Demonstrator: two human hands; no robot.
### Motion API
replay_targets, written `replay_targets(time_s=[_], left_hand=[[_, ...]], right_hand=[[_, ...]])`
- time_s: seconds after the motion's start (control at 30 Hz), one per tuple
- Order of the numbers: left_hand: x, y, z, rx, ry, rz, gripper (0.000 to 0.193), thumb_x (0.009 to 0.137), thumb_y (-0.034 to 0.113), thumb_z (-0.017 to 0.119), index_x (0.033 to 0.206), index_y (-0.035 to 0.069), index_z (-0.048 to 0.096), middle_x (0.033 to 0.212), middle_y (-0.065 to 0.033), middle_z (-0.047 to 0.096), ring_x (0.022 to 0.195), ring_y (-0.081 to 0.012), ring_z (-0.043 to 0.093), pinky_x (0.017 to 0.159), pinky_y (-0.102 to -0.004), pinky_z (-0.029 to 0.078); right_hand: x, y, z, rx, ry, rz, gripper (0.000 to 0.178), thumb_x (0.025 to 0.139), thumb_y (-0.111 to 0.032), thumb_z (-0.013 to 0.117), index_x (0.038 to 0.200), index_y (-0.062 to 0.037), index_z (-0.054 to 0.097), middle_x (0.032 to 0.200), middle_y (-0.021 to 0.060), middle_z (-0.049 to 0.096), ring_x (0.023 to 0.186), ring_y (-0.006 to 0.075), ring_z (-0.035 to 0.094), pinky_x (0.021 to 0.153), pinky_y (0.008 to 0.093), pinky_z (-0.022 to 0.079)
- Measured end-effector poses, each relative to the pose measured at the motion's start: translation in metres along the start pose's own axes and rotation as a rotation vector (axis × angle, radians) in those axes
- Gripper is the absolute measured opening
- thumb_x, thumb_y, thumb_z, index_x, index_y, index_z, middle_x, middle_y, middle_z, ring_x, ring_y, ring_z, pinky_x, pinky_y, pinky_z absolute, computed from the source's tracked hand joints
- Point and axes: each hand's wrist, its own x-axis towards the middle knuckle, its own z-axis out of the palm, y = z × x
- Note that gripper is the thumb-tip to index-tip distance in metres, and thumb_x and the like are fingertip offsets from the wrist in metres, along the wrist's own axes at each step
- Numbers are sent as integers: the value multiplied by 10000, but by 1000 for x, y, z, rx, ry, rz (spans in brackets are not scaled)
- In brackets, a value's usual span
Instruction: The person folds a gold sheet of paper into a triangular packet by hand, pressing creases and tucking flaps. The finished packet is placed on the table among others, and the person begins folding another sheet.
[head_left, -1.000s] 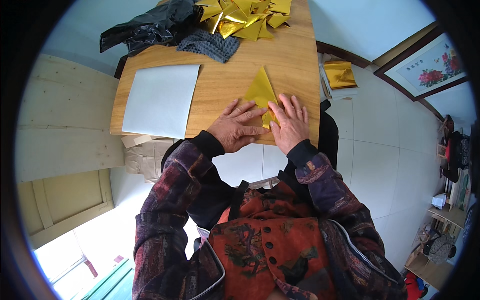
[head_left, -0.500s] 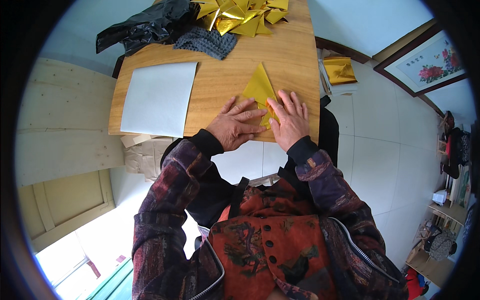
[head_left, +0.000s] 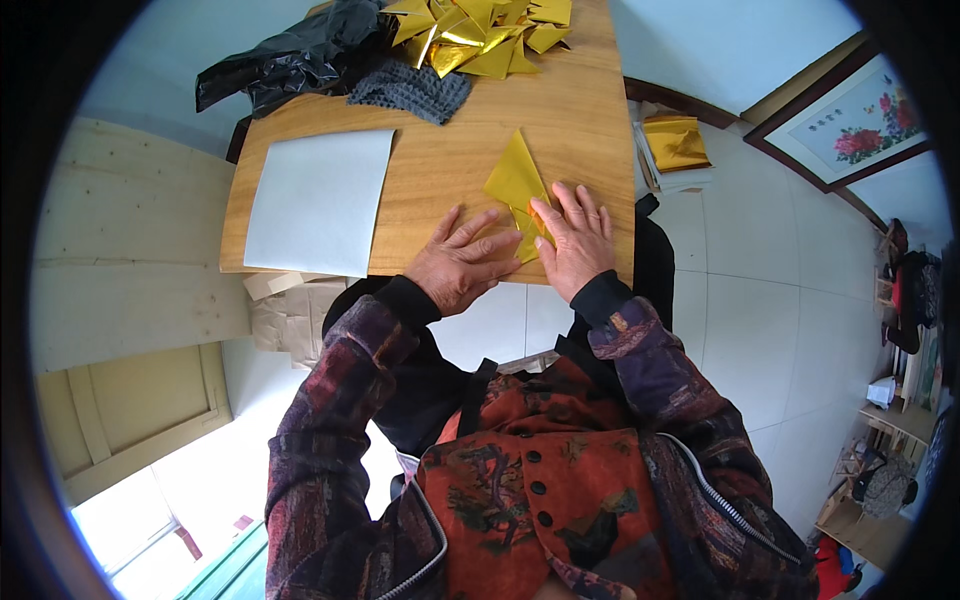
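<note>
A folded sheet of gold foil paper [head_left: 515,178] lies on the wooden table [head_left: 440,170] near its front right, its pointed end facing away from me. My right hand [head_left: 575,238] rests on its right edge, fingers stretched out, thumb and index on the folded lower part. From the left, my left hand [head_left: 463,262] lies flat with fingers spread, fingertips at the paper's lower left edge. The lower part of the paper is partly covered by my fingers. Left of my hands lies a stack of pale silvery-white sheets [head_left: 318,200].
Several folded gold pieces [head_left: 480,35] lie heaped at the table's far end. Beside them are a grey knitted cloth [head_left: 412,88] and a black plastic bag [head_left: 290,58]. Beyond the table's right edge sits a gold foil packet [head_left: 676,143] on white papers.
My left hand has slid slightly left, uncovering more of the paper's lower part. My right hand stays on the right edge.
</note>
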Motion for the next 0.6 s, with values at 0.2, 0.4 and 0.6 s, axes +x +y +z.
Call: replay_targets(time_s=[0.2,0.4,0.6], left_hand=[[-28,18,2,-106,141,-130,427,803,167,703,1224,187,633,1446,-14,465,1396,-281,343,1138,-528,244],[-27,38,8,-116,243,-302,496,784,126,699,1265,117,579,1445,-72,459,1374,-297,380,1114,-486,296],[13,30,14,-51,115,-303,698,839,363,662,1438,114,405,1522,-89,350,1445,-292,235,1152,-495,200]], right_hand=[[0,0,1,-5,-2,2,518,865,-250,644,1359,-228,491,1480,40,345,1399,314,259,1132,535,196],[-1,2,2,-1,1,3,597,867,-245,640,1415,-217,405,1483,51,357,1396,311,275,1135,530,190],[0,4,4,70,51,2,679,856,-241,649,1446,-145,328,1480,88,378,1405,312,285,1133,533,188]])
